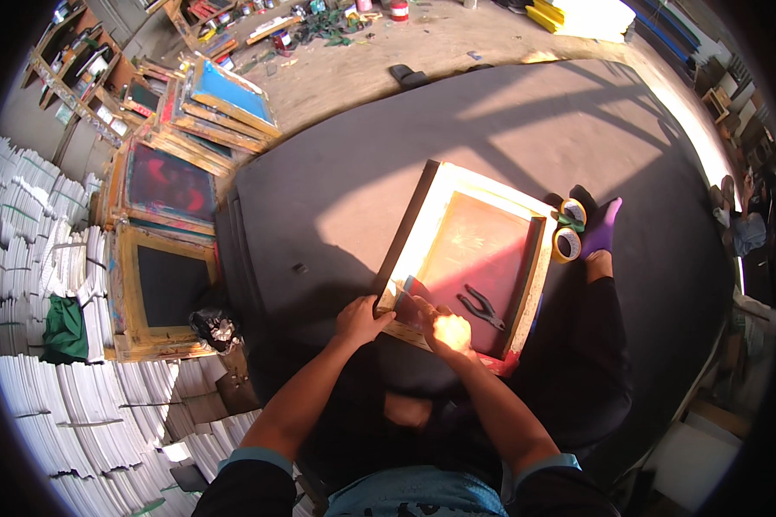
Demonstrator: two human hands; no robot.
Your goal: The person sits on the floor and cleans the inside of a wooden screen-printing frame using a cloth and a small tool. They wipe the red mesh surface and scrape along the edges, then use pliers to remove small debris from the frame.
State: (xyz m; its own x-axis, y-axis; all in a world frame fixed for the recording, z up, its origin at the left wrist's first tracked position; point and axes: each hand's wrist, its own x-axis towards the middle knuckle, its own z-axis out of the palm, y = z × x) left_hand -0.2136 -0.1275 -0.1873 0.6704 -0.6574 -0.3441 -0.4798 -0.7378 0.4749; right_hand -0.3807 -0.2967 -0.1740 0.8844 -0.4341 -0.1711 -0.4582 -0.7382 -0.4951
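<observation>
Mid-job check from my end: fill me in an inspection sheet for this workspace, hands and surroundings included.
Surface: broad dark mat, part sunlit, part shadowed.
Job's things: wooden frame around a reddish panel; pliers lying inside the frame, handles spread.
Clutter: two tape rolls right of the frame, near a purple sock; small dark object left of it.
Left hand: touching the frame's near-left corner.
Right hand: over the frame's near side; whether it holds anything is unclear.
Cables: nothing seen.
Surroundings: white paper stacks and more framed panels at left; yellow stack beyond the mat.
</observation>
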